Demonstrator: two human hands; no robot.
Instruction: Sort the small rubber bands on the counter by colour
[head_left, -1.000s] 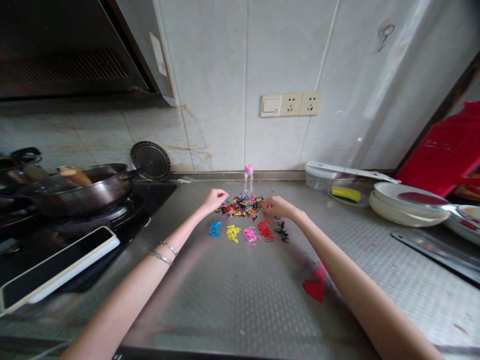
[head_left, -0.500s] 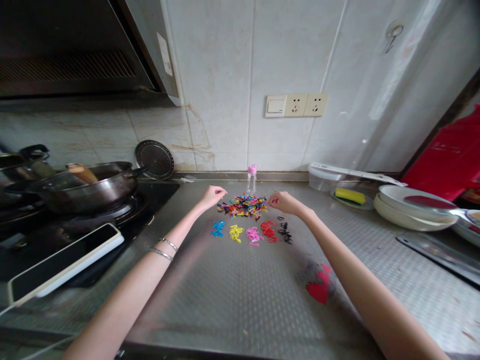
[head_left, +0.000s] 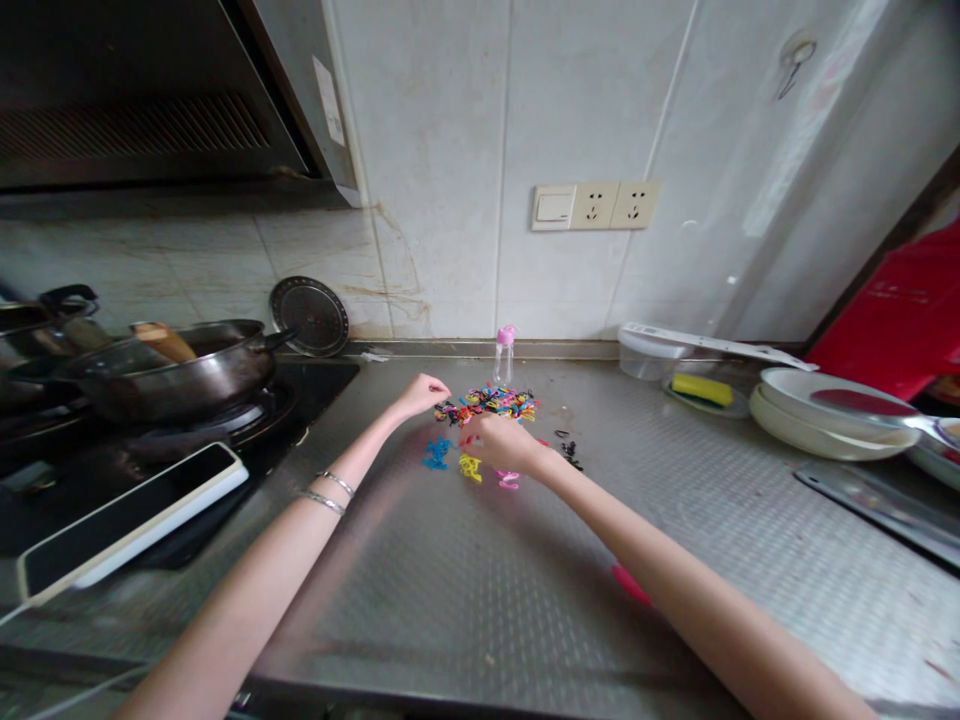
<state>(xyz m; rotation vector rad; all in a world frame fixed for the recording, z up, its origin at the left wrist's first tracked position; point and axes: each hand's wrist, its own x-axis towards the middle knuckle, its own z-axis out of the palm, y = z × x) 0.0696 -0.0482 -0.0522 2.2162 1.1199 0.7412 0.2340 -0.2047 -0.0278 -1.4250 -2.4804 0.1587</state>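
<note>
A mixed heap of small coloured rubber bands (head_left: 501, 400) lies on the steel counter. At its left edge is my left hand (head_left: 424, 394), fingers pinched together; anything in them is too small to make out. My right hand (head_left: 491, 440) hangs in front of the heap, its fingertips closed above the gap between the blue bands (head_left: 436, 453) and the yellow bands (head_left: 470, 468). What it pinches is hidden. Pink bands (head_left: 508, 480) show just below the right hand, and black bands (head_left: 570, 452) beyond the wrist. The red bands are mostly covered by the hand.
A clear bottle with a pink cap (head_left: 505, 355) stands behind the heap. On the left are a stove with a pan (head_left: 195, 365) and a phone-like device (head_left: 131, 525). Bowls (head_left: 829, 420), a yellow sponge (head_left: 701, 389) and a cleaver-like blade (head_left: 877, 510) lie right.
My right hand has moved left and nearer, from the heap's right side to above the sorted bands, covering the red ones. My left hand has barely moved.
</note>
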